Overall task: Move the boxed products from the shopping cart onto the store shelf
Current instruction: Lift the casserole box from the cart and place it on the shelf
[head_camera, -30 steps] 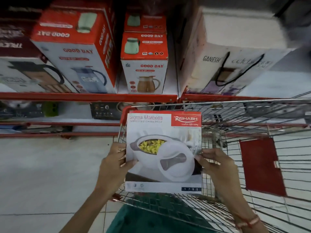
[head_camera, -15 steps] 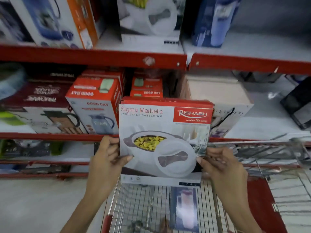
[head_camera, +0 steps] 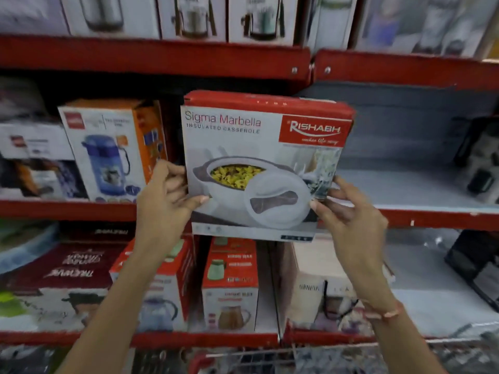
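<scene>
We've got the box (head_camera: 266, 168) up at mid-shelf (head_camera: 432, 215) level, not set down yet. Left hand (head_camera: 164, 201) & right hand (head_camera: 348, 214) grip its sides. Bare spot to the right looks free. Cart (head_camera: 270, 359) contents mostly out of view, so what's left: can't tell.

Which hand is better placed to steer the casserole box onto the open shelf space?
Right, probably. The right hand grips the casserole box on the edge nearest the bare shelf. The left hand holds the opposite edge, close against the blue flask box, so it can mainly support.
</scene>
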Action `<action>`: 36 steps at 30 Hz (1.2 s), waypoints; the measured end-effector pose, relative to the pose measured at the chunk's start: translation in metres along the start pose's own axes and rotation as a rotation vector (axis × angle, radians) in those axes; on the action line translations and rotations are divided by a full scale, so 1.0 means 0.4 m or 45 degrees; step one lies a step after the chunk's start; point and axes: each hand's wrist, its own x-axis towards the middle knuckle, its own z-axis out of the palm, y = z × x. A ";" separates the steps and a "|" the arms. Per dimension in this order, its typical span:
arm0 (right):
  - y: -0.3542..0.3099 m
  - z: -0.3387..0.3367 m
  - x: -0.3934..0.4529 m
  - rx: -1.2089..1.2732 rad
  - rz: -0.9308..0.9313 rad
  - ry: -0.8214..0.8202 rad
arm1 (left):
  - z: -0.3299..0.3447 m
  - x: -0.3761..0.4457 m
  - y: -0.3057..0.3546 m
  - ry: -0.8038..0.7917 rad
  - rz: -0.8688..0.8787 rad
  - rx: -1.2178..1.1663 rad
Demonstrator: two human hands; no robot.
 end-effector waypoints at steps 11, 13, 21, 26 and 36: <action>0.106 0.189 0.198 -0.083 -0.095 -0.007 | 0.060 0.206 -0.136 0.047 0.032 0.195; 0.126 0.209 0.210 -0.133 -0.085 -0.020 | 0.066 0.223 -0.156 0.018 -0.003 0.236; 0.187 0.244 0.195 -0.128 -0.008 -0.090 | 0.068 0.209 -0.222 -0.041 -0.140 0.391; 0.179 0.228 0.158 -0.102 -0.005 -0.118 | 0.088 0.163 -0.212 0.006 -0.091 0.584; 0.267 0.079 -0.229 -0.013 0.014 -0.072 | 0.230 -0.270 -0.253 -0.213 0.106 0.543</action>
